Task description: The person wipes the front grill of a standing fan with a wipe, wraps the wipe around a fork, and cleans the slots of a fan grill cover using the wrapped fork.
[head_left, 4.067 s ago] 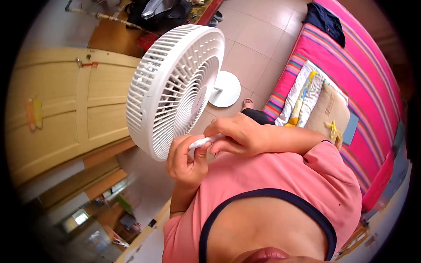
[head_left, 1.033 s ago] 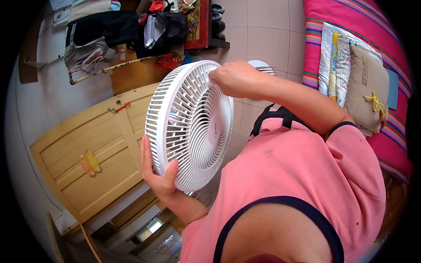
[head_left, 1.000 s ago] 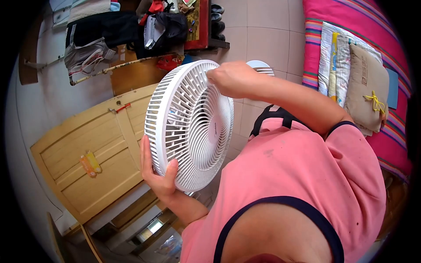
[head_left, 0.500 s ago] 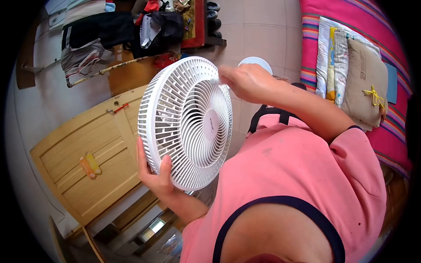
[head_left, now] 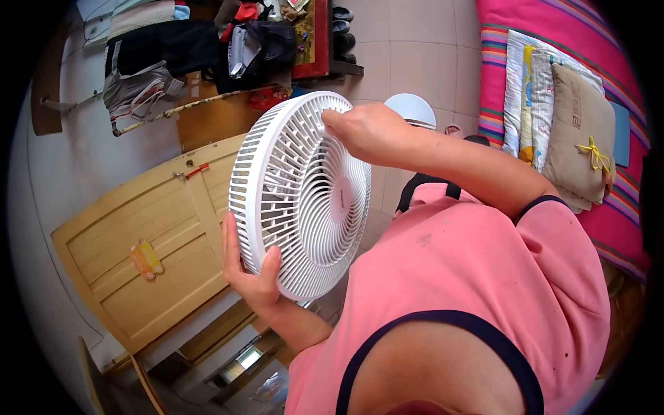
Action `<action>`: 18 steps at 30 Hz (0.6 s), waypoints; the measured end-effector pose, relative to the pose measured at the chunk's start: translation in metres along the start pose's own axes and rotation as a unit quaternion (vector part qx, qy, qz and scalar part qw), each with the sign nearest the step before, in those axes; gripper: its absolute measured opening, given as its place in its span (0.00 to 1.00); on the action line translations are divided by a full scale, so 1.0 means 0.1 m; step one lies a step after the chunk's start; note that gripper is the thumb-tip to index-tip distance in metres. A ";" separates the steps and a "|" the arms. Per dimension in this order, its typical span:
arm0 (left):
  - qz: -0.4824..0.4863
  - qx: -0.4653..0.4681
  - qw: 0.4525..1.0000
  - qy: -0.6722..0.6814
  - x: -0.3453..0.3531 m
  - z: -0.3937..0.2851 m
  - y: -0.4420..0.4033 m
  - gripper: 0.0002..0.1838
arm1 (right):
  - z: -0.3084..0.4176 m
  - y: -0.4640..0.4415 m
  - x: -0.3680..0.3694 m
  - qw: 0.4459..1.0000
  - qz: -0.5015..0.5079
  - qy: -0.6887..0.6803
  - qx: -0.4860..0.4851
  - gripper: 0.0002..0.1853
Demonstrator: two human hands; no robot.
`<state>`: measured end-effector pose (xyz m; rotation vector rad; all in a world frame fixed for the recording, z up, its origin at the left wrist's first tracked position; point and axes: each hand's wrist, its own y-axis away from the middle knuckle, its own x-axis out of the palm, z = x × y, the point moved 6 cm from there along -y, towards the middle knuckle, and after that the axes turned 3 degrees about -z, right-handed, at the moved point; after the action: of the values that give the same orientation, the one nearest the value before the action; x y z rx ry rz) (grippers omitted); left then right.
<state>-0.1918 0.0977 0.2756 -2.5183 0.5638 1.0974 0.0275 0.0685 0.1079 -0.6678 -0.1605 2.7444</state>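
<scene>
A round white fan head (head_left: 277, 259) with a slatted grille stands tilted in front of my chest, its round centre cap facing right. My left hand (head_left: 257, 280) grips its lower rim, thumb on the front grille and fingers round the side. My right hand (head_left: 363, 131) is at the upper part of the grille, fingers closed in a pinch against the slats. Whatever the pinch holds, if anything, is hidden. Behind my right wrist, a white round disc (head_left: 409, 108) shows near the floor.
A yellow wooden door (head_left: 138, 256) is at left, with clothes (head_left: 162, 52) hanging on a rail above it. A red-edged table (head_left: 321, 41) and several shoes (head_left: 342, 31) are at the top. Right lies a pink striped bed (head_left: 546, 21) with folded bedding and a beige pillow (head_left: 577, 124).
My right hand has moved left along the upper grille, and its fingers now press nearer the rim. The fan head has shifted slightly right and turned a little; my left hand keeps hold.
</scene>
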 end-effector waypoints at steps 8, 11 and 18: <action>0.015 0.021 1.000 -0.009 0.02 -0.02 -0.01 0.39 | 0.09 -0.24 0.09 0.999 0.029 0.040 -0.021 0.08; -0.026 -0.027 0.999 0.004 0.05 -0.03 0.02 0.39 | -0.02 -0.11 0.00 1.000 -0.009 0.018 -0.001 0.11; -0.010 -0.022 1.000 0.016 0.08 -0.08 0.00 0.40 | -0.20 0.09 -0.22 0.997 -0.050 -0.012 0.059 0.10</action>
<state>-0.1821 0.0928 0.2745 -2.5781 0.5278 1.0771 0.0530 0.0537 0.0982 -0.5798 -0.0364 2.6420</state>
